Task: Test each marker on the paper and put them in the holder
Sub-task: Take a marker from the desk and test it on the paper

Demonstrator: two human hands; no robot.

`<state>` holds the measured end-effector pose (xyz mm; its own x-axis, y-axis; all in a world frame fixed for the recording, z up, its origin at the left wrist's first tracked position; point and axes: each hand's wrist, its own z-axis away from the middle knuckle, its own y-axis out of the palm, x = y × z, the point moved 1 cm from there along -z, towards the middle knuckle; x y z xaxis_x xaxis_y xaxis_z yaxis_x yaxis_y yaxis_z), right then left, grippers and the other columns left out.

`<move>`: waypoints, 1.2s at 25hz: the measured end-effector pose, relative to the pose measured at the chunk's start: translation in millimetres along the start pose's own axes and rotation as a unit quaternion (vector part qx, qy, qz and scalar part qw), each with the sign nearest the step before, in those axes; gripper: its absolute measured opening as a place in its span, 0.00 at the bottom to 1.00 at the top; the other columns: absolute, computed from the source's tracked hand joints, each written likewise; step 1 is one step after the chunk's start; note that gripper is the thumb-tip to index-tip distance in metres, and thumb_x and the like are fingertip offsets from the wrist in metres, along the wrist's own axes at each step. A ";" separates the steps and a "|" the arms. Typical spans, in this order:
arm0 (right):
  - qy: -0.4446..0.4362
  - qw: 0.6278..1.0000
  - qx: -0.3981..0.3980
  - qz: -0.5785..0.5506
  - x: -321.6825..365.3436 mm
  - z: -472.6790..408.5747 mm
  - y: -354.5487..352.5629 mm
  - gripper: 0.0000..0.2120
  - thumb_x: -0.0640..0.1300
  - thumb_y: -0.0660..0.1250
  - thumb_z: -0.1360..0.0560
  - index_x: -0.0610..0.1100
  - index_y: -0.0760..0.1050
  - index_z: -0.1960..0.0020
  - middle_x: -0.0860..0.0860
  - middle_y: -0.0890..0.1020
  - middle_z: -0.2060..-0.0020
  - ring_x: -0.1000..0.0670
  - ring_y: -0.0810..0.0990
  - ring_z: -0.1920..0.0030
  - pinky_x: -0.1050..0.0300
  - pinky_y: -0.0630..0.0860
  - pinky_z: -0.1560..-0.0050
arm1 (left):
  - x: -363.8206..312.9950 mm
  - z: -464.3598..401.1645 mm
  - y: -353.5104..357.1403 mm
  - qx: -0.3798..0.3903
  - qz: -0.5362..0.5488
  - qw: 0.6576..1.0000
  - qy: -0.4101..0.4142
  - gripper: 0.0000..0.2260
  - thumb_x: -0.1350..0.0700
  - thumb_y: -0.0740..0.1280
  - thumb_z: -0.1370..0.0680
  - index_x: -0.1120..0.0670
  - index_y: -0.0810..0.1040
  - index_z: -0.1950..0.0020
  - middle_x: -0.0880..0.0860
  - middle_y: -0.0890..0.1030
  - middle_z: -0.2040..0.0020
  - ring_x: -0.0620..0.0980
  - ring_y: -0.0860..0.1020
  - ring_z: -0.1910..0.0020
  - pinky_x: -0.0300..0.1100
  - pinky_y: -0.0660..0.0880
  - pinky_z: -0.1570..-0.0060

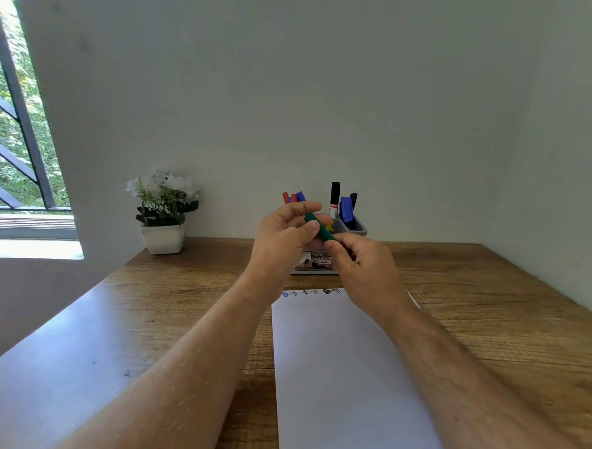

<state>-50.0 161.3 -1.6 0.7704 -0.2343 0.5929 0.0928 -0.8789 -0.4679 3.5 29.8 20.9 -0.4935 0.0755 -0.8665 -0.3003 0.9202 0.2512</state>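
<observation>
Nearest to me, the white sheet of paper (348,381) lies lengthwise on the wooden desk (505,321), bare but for a row of small test scribbles (313,292) in blue and black along its far edge. Above that edge both hands meet around a green marker (318,227): the left hand (282,237) pinches its upper end between thumb and curled fingers, and the right hand (364,267) grips the lower end. It looks like the cap is being pulled off or pressed back on; I cannot tell which. If it is coming off, the next move calls for bringing the tip down to the paper. Behind, the grey holder (354,227) already has red, blue and black markers standing upright in its compartments. A potted white flower (163,210) sits off to the left.
</observation>
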 end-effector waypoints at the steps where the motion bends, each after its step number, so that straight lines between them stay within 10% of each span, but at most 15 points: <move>1: 0.000 1.000 -0.003 0.005 -0.8 -0.4 -0.1 0.13 0.50 0.62 0.19 0.45 0.82 0.44 0.60 0.78 0.66 0.62 0.76 0.65 0.73 0.68 0.67 | 0.1 0.2 0.3 0.004 -0.001 1.000 -0.001 0.10 0.69 0.62 0.21 0.58 0.79 0.45 0.54 0.86 0.55 0.52 0.85 0.53 0.40 0.81 0.58; 17: 0.008 0.995 -0.016 0.098 2.0 -4.8 -13.0 0.21 0.61 0.61 0.22 0.48 0.81 0.61 0.56 0.78 0.72 0.58 0.76 0.72 0.68 0.64 0.75 | -5.4 -2.3 -12.2 -0.068 -0.020 0.997 -0.009 0.06 0.60 0.69 0.23 0.57 0.83 0.48 0.55 0.85 0.56 0.44 0.79 0.66 0.36 0.78 0.65; 23: 0.010 0.995 -0.086 -0.045 2.3 -4.6 -18.5 0.13 0.49 0.60 0.18 0.46 0.82 0.51 0.61 0.75 0.71 0.66 0.75 0.69 0.72 0.68 0.71 | -11.6 -1.6 -15.1 -0.094 0.168 0.980 -0.058 0.06 0.67 0.66 0.23 0.61 0.79 0.48 0.63 0.83 0.48 0.51 0.85 0.58 0.37 0.81 0.62; 30: 0.062 0.984 -0.123 -0.113 -3.2 -7.4 -24.0 0.13 0.41 0.63 0.19 0.50 0.76 0.36 0.53 0.81 0.60 0.55 0.80 0.68 0.62 0.78 0.68 | -6.0 3.5 -0.7 -0.066 0.093 0.987 -0.111 0.19 0.63 0.51 0.17 0.57 0.82 0.50 0.54 0.76 0.59 0.47 0.73 0.67 0.44 0.76 0.64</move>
<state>-59.4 180.1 12.6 0.6632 -0.0576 0.7462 0.0846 -0.9849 -0.1511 9.6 30.0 24.4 -0.3638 0.3334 -0.8698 -0.3320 0.8260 0.4555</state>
